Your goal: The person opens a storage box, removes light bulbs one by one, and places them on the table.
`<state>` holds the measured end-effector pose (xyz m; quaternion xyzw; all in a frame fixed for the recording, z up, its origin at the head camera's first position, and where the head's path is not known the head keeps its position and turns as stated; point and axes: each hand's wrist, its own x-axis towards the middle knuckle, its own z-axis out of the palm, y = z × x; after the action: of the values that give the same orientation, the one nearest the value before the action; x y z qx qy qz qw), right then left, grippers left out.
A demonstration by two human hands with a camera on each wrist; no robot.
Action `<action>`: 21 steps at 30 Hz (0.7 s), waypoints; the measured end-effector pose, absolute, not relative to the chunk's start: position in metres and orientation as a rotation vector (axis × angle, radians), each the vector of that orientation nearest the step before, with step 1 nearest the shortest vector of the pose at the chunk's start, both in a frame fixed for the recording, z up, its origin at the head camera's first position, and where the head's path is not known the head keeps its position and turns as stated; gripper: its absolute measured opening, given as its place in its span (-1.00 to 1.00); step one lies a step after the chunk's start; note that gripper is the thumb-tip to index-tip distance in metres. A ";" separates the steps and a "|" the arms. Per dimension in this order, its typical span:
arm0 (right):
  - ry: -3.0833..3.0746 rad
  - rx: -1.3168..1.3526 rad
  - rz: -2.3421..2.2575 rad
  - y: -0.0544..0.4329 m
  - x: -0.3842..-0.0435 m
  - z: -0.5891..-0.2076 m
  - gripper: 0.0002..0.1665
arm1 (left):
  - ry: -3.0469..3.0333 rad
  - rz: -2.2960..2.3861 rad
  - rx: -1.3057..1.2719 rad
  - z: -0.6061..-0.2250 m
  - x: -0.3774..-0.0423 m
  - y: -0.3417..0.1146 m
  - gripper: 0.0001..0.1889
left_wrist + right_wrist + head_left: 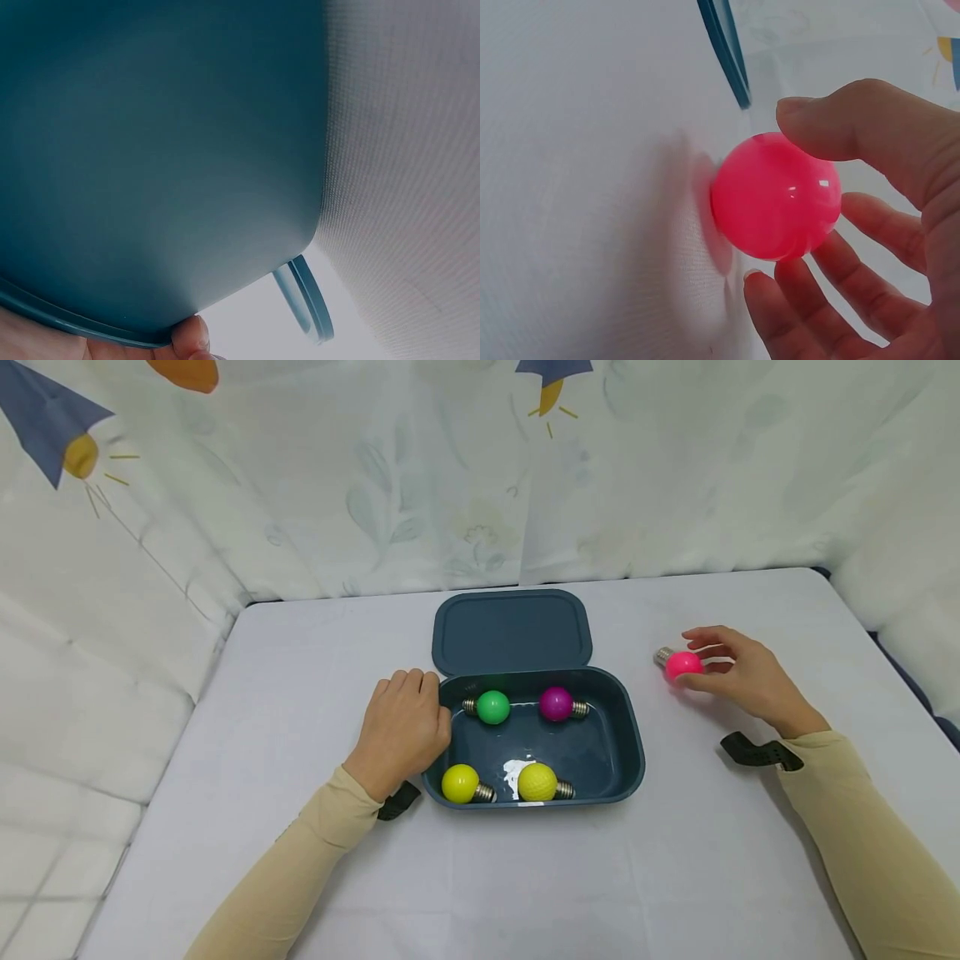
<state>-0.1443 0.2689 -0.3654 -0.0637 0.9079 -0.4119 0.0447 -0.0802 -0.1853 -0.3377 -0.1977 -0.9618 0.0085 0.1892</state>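
Observation:
A dark blue rectangular box (570,752) sits on the table and holds several light bulbs: a green one (493,707), a purple one (556,703), a smooth yellow one (459,783) and a textured yellow one (537,782). My left hand (405,722) grips the box's left rim with curled fingers; its fingertips (191,335) show at that rim in the left wrist view. Right of the box, my right hand (738,672) has thumb and fingers on either side of a pink bulb (776,196), pinching its round part. The bulb's metal screw base (663,656) points away to the left.
Behind the box lies its flat dark blue lid (512,631). A white cloth covers the table (540,877). Patterned white curtains (450,477) hang along the far edge and both sides.

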 end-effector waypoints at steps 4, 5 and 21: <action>2.774 -0.187 -1.249 0.269 -0.144 -0.364 -0.19 | -2.705 0.021 -0.553 -0.337 -0.080 -0.185 -0.86; 2.773 -0.184 -1.244 0.269 -0.144 -0.364 -0.20 | -2.708 0.020 -0.552 -0.337 -0.080 -0.185 -0.86; 2.858 -0.184 -1.184 0.265 -0.136 -0.350 -0.19 | -2.687 0.026 -0.569 -0.338 -0.080 -0.186 -0.87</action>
<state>-0.1360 0.2650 -0.3497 -0.0593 0.9220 -0.3819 0.0212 -0.0800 -0.1863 -0.3378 -0.2033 -0.9592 0.0093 0.1962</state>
